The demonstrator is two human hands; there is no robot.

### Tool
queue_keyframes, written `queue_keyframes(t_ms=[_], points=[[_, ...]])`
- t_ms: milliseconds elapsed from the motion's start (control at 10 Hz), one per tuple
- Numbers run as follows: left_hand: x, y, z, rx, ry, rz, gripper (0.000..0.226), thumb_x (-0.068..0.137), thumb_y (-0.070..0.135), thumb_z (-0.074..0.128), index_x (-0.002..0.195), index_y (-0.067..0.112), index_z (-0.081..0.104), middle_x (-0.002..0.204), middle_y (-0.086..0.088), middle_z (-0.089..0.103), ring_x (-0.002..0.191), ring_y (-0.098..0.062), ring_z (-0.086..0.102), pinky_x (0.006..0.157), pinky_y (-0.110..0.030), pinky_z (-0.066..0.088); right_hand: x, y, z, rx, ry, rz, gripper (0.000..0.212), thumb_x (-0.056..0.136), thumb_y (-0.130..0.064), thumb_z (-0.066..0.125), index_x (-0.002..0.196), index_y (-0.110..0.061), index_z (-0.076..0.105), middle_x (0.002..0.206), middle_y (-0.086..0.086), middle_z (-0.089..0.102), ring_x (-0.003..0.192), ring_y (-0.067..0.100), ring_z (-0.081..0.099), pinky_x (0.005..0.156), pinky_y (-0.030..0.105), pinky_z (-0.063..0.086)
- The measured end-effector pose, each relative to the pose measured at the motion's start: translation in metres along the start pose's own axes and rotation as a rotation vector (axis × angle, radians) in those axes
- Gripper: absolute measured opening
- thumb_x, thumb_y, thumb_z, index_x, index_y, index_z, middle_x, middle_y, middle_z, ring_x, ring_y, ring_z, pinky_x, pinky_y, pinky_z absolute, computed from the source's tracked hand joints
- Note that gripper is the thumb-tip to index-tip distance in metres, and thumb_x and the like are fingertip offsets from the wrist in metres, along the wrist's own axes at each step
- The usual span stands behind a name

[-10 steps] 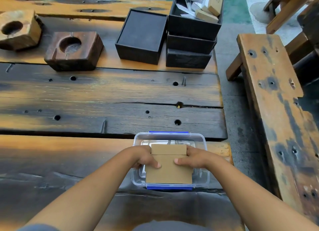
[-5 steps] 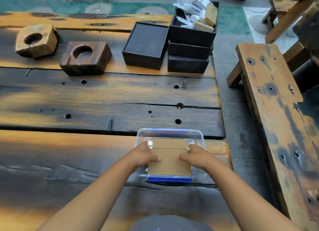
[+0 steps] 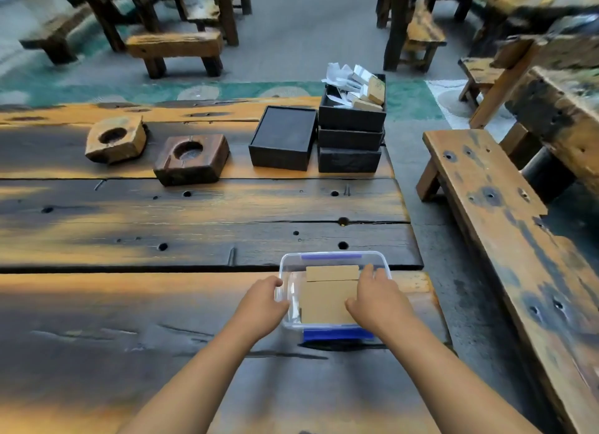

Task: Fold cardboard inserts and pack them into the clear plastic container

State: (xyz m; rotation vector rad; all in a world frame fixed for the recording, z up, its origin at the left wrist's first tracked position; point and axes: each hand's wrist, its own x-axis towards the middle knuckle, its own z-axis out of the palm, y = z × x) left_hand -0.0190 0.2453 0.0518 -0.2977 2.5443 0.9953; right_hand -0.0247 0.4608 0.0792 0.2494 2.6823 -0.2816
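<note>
A: So, nearest first: what are the 2 hands doing?

B: Both are at the clear plastic container [image 3: 334,262], which sits at the near right of the wooden table [image 3: 194,207]. The left hand [image 3: 264,299] cups the container's left wall from outside, fingers curled loosely against it. The right hand [image 3: 372,296] lies flat over the right edge of the folded cardboard insert [image 3: 327,299], fingers spread and pressing rather than pinching.

A: And the insert itself?

B: It lies inside the container, its short flap turned toward the far wall. I'd judge this as the packing step, nearly done for this piece.

A: Next move?

B: Probably letting go and reaching well across the table to the stacked black boxes [image 3: 350,142], where the top 1 holds loose cardboard pieces [image 3: 369,96] among white scraps. That calls for picking a single flat piece cleanly. A separate black box [image 3: 283,138] and 2 wooden blocks [image 3: 191,158] stand beside the stack, clear of the reach.
</note>
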Motion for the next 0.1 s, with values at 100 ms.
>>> queue_keyframes(t_ms=[100], points=[[-0.0106,-0.0073,-0.0221,0.065,0.056,0.104,0.039,0.086,0.025,0.058,0.125,0.021,0.060,0.111,0.006,0.067,0.094,-0.013,0.060,0.080,-0.024,0.046,-0.0227,-0.0207,-0.0043,-0.013,0.049,-0.059,0.035,0.089,-0.035,0.050,0.116,-0.012,0.050,0.118,0.010,0.060,0.102,0.029,0.059,0.069,0.033,0.044]])
